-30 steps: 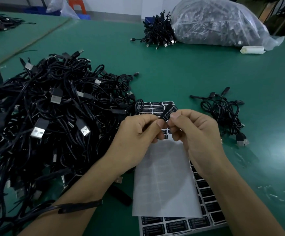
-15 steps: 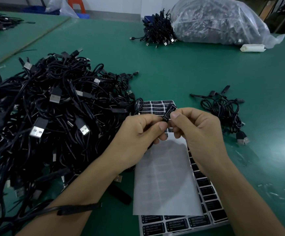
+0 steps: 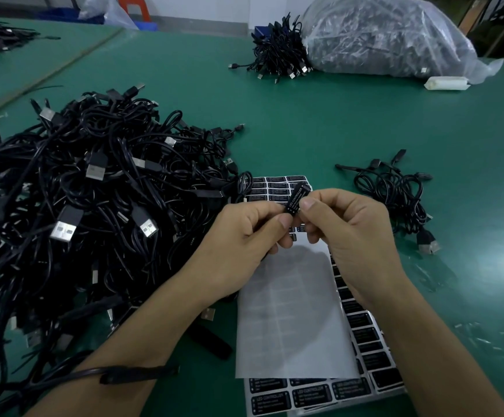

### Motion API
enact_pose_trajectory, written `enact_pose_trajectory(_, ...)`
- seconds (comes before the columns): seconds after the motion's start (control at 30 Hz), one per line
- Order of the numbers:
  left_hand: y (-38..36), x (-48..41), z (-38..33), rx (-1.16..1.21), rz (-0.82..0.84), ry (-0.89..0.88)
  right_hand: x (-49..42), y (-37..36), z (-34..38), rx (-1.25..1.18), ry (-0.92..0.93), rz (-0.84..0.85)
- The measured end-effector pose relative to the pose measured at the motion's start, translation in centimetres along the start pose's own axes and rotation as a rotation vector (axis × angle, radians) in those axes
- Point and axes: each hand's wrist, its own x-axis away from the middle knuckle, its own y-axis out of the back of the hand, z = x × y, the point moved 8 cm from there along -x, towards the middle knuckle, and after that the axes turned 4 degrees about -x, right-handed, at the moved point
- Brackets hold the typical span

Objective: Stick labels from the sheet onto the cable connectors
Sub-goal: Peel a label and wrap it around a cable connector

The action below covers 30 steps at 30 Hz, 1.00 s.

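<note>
Both hands meet above the label sheet point(image 3: 371, 341), a sheet of black printed labels partly covered by an empty white backing sheet point(image 3: 290, 311). Between them sits a small black connector point(image 3: 295, 197) bearing a label with white print, tilted up to the right. My left hand point(image 3: 244, 239) pinches its lower end between thumb and forefinger. My right hand point(image 3: 347, 233) pinches the connector's side with thumb and forefinger. The cable of this connector runs over my left forearm point(image 3: 130, 373).
A big tangled heap of black USB cables point(image 3: 88, 212) fills the left of the green table. A small bunch of cables point(image 3: 395, 194) lies to the right. Far back are another cable bundle point(image 3: 278, 52), a filled plastic bag point(image 3: 386, 37) and a white roll point(image 3: 446, 83).
Both hands have stayed together on the connector, with only slight shifts of the fingers along the label. The view has drifted a little.
</note>
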Motion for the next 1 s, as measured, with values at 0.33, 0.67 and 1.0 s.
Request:
enact_pose_trajectory(0.33, 0.12, 0.03, 0.1, 0.002, -0.013, -0.006, 0.02, -0.14, 0.29, 0.031, 0.014, 0.018)
enact_pose_trajectory(0.67, 0.39, -0.14, 0.7, 0.007, -0.036, -0.013, -0.01, -0.24, 0.71, 0.07, 0.027, 0.01)
enact_pose_trajectory(1.0, 0.7, -0.21, 0.86, 0.075, -0.097, 0.018, 0.12, 0.05, 0.97, 0.085, 0.064, -0.028)
